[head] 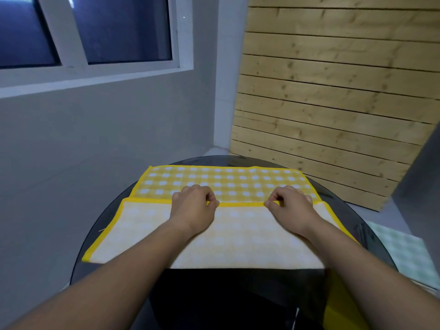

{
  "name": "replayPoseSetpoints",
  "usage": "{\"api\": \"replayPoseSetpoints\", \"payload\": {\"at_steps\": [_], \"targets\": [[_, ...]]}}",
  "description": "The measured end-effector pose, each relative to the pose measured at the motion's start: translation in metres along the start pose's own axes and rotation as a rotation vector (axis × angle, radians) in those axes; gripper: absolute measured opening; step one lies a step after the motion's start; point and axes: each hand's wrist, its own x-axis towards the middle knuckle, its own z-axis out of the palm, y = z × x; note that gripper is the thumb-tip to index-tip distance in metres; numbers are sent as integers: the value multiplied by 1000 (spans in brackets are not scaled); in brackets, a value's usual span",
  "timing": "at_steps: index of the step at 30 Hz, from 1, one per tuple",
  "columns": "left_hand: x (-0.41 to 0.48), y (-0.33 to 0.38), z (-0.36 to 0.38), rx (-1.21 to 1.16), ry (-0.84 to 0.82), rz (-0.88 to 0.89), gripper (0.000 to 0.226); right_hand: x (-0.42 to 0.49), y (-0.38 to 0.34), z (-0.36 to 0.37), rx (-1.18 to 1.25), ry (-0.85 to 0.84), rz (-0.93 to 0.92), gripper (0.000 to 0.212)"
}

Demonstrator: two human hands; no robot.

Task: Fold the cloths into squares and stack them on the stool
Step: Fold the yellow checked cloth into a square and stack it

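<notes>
A yellow checked cloth with a yellow hem lies on a round dark glass table. Its near part is folded over away from me, so the pale underside faces up and covers more than half of it. My left hand pinches the folded-over hem left of centre. My right hand pinches the same hem right of centre. Both hands rest low on the cloth. No stool is recognisable in view.
A pale green checked cloth lies lower down at the right, beyond the table's edge. A wooden slatted panel leans at the back right. A grey wall with a window stands to the left.
</notes>
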Motion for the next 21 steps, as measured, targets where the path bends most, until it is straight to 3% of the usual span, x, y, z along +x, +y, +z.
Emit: {"api": "replayPoseSetpoints", "payload": {"at_steps": [13,17,21], "targets": [[-2,-4,8,-10,40,28,11,-4,-7,-2,-41,11,16,12],[-2,-4,8,-3,44,38,11,-33,-50,-11,-130,16,-202,50],[-3,-4,7,-6,46,43,11,-88,-87,6,-252,-302,-430,68]]}}
